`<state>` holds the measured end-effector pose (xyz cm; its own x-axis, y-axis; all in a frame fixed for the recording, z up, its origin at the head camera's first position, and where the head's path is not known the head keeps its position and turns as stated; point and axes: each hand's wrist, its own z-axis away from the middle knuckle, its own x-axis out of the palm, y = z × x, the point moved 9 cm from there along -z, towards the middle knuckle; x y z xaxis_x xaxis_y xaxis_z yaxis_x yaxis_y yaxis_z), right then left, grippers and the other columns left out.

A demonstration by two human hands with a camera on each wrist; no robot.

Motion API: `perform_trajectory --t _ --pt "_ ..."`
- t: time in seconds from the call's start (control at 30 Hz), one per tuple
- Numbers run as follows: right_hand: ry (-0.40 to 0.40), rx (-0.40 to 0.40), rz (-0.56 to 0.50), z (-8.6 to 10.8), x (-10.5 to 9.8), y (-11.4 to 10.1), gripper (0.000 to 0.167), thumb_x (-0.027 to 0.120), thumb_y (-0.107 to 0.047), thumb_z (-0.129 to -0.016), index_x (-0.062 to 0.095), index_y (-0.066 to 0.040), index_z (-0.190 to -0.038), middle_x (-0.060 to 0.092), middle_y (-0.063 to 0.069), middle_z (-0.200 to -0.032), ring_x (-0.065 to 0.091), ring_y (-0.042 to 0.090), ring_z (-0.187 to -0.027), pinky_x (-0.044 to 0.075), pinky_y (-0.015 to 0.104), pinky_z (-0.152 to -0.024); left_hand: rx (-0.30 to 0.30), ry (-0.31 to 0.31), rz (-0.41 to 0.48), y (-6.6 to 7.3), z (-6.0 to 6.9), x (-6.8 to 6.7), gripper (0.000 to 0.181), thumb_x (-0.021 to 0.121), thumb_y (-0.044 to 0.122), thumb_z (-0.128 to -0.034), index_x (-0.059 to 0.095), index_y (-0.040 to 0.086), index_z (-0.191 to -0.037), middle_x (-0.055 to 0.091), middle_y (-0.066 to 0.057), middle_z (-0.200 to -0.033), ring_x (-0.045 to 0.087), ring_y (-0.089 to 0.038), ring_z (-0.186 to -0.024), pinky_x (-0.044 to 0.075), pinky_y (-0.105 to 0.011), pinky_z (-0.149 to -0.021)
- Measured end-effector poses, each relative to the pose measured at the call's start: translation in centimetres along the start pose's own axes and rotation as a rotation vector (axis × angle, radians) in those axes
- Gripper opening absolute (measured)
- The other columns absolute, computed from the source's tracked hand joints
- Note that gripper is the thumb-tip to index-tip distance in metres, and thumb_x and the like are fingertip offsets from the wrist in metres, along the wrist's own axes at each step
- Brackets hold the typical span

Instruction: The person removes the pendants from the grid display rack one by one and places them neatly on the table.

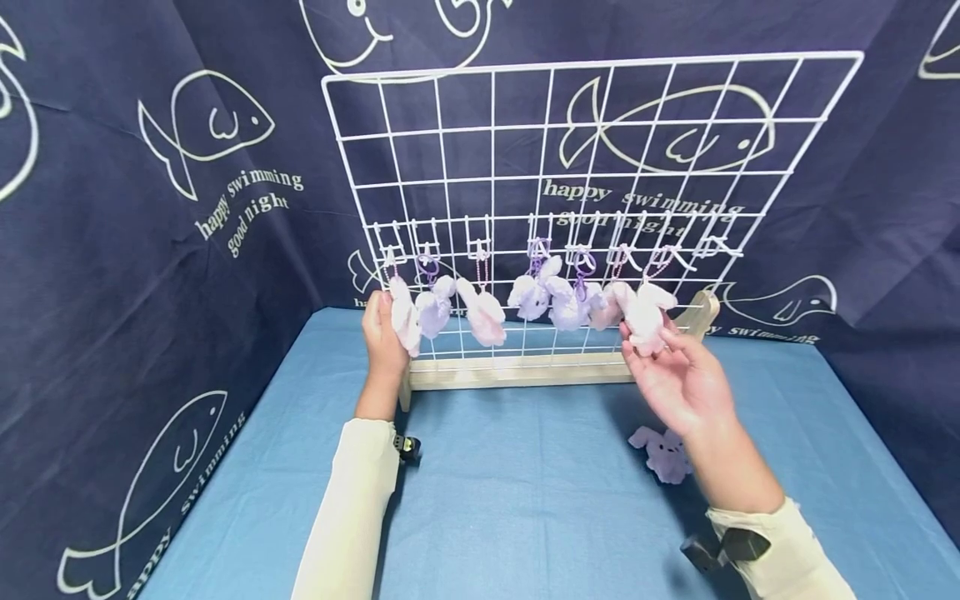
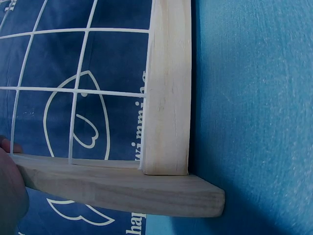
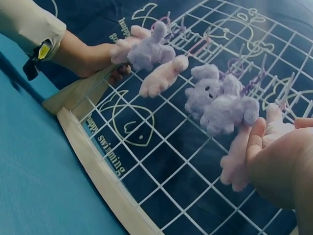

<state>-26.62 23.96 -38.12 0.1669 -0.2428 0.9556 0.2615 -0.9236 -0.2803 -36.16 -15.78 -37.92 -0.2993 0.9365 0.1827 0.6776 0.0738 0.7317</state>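
A white wire grid rack (image 1: 525,177) on a wooden base (image 1: 517,372) bears a row of pink and purple plush toys hung from its hooks. My left hand (image 1: 385,333) grips the stand at the rack's left end, beside a pale pink plush (image 1: 405,317); in the left wrist view part of this hand (image 2: 11,196) lies round the wooden foot (image 2: 122,188). At the right end my right hand (image 1: 686,379) holds the lower part of a pale pink plush (image 1: 647,317) between thumb and fingers, its chain still on a hook. The right wrist view shows that hand (image 3: 281,161) partly covering the plush.
One purple plush (image 1: 663,454) lies on the blue cloth (image 1: 517,492), left of my right forearm. Other purple plushes (image 1: 573,307) and a pink one (image 1: 486,318) hang between my hands. An empty-looking hook (image 1: 716,246) is at the far right. Dark fish-print cloth (image 1: 225,333) surrounds the rack.
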Motion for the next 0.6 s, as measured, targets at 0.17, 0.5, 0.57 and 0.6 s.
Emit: perform_trajectory --t 0.17,0.5,0.57,0.6 --pt "-0.058 -0.028 0.072 0.1 1.2 0.5 0.028 0.037 -0.004 -0.110 0.055 -0.007 -0.131 0.065 0.021 -0.128 0.069 0.038 -0.117 0.059 0.040 -0.102 -0.009 -0.002 0.007 0.0 0.1 0.0 0.030 0.040 0.007 -0.1088 0.051 0.012 -0.082 0.046 0.013 -0.077 0.045 -0.004 -0.075 0.036 -0.019 -0.068" --pt "-0.103 -0.059 0.126 0.6 3.2 0.9 0.030 0.036 0.000 -0.109 0.049 -0.008 -0.135 0.063 0.020 -0.128 0.069 0.037 -0.117 0.059 0.041 -0.102 -0.004 -0.006 -0.012 -0.2 0.0 -0.1 0.029 0.040 0.007 -0.1086 0.051 0.007 -0.082 0.046 0.014 -0.077 0.045 -0.004 -0.075 0.036 -0.019 -0.069" --pt "-0.114 -0.065 0.138 0.8 3.6 1.0 0.030 0.035 0.001 -0.109 0.050 -0.007 -0.133 0.063 0.019 -0.129 0.069 0.037 -0.117 0.059 0.040 -0.102 -0.001 -0.007 -0.017 -0.2 0.0 -0.1 0.029 0.040 0.008 -0.1086 0.050 0.004 -0.082 0.045 0.014 -0.077 0.045 -0.004 -0.074 0.036 -0.018 -0.068" --pt "-0.122 -0.068 0.133 1.0 3.9 1.0 0.029 0.035 0.001 -0.109 0.051 -0.007 -0.132 0.062 0.019 -0.129 0.068 0.037 -0.117 0.059 0.040 -0.103 0.001 -0.008 -0.019 -0.1 0.0 -0.1 0.029 0.040 0.009 -0.1086 0.050 0.002 -0.082 0.045 0.014 -0.076 0.045 -0.004 -0.074 0.036 -0.018 -0.067"
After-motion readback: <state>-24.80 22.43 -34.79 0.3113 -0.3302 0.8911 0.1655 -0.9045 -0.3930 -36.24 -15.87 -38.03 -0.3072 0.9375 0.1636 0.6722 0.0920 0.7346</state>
